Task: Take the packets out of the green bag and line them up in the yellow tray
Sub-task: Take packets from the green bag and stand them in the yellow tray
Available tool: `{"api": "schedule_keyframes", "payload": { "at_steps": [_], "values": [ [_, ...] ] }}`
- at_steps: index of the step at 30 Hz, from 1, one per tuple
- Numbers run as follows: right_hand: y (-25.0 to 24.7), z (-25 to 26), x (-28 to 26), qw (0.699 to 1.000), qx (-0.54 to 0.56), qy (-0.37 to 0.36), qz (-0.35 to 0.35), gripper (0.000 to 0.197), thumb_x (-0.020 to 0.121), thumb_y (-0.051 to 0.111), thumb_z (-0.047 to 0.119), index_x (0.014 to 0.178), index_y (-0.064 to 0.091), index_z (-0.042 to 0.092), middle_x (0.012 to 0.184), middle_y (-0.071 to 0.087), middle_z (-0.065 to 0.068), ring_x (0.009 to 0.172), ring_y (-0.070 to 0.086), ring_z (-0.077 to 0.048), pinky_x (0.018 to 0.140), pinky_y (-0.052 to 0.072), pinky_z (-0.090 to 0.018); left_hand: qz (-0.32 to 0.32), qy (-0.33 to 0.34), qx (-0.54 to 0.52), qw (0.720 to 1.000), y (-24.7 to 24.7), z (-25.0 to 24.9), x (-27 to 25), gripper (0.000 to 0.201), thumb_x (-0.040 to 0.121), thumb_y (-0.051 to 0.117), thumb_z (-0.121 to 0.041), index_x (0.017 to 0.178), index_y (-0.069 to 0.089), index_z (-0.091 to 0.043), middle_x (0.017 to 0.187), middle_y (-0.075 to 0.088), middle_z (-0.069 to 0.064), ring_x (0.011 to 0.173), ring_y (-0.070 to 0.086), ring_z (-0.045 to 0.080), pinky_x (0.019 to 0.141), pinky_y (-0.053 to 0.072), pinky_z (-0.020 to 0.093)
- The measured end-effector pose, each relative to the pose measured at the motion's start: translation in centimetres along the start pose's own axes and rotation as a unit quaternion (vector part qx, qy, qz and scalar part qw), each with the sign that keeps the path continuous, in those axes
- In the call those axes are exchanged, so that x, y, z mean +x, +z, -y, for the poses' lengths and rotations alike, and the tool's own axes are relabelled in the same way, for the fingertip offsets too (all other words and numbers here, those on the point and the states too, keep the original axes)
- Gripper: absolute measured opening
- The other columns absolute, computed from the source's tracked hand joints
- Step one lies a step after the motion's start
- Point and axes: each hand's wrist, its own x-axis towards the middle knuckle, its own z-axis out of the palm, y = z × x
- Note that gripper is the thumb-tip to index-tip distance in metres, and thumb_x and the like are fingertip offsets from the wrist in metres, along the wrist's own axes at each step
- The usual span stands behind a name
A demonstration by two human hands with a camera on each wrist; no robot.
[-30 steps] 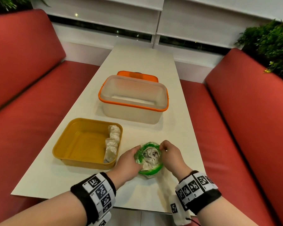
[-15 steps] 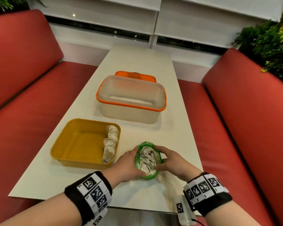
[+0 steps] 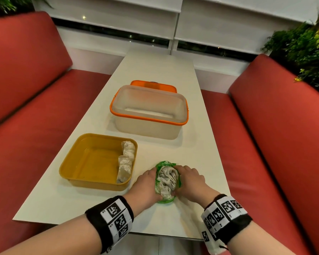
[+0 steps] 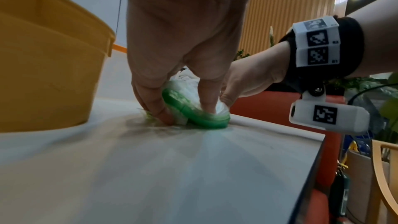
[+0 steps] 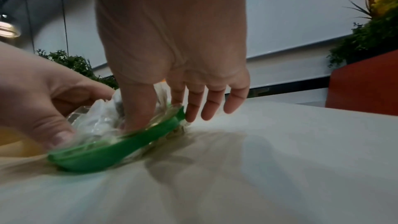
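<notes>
White table (image 3: 155,74) between red benches (image 3: 26,100), head view. The green bag (image 3: 167,200) lies on the table near the front edge, just right of the yellow tray (image 3: 77,150), mouth up and rolled down into a thick green rim; crumpled pale packets (image 3: 167,178) fill the opening.

Left hand (image 3: 147,184): set against the bag's left side. In the left wrist view its fingertips (image 4: 163,117) press down at the rim and one finger dips into the packets, so the fingers pinch the bag's edge (thumb position cannot be told).

Right hand (image 3: 189,181): set against the bag's right side. In the right wrist view the thumb (image 5: 137,108) goes down inside the mouth among the packets and the index finger lies at the rim, pinching the bag wall; the other three fingers (image 5: 212,103) hang straight and free above the table, touching nothing.

Tray: two packets (image 3: 126,161) lie end to end along its right wall, forming one row; the rest of its floor is bare yellow.

Behind the tray and bag stands a clear tub (image 3: 149,113) with an orange rim; an orange lid (image 3: 153,85) lies just behind it. Both wrists carry black bands (image 3: 110,218) with square coded markers. Plants (image 3: 302,45) stand at the far right.
</notes>
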Motion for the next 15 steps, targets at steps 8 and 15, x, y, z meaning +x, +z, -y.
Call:
{"api": "schedule_keyframes", "payload": {
  "at_steps": [8,15],
  "values": [
    [-0.6,-0.4,-0.2,0.976,0.197,-0.007,-0.097,0.037,0.076,0.066,0.042,0.111,0.064,0.031,0.121,0.051,0.011,0.119,0.045,-0.015,0.100,0.035,-0.038,0.001,0.023,-0.016,1.000,-1.0,-0.6,-0.4,0.100,0.071,0.075,-0.032,0.149,0.012,-0.022,0.142,0.031,0.004,0.132,0.037,0.019,0.105,0.029,0.021],
    [-1.0,2.0,0.3,0.982,0.094,0.009,-0.161,0.020,0.088,0.056,0.035,0.100,0.068,0.024,0.112,0.056,0.005,0.112,0.045,-0.017,0.089,0.029,-0.034,-0.012,0.031,0.010,0.999,-1.9,-0.7,-0.9,0.092,0.075,0.073,-0.032,0.147,0.018,-0.017,0.146,0.025,0.000,0.132,0.036,0.019,0.108,0.032,0.026]
  ]
}}
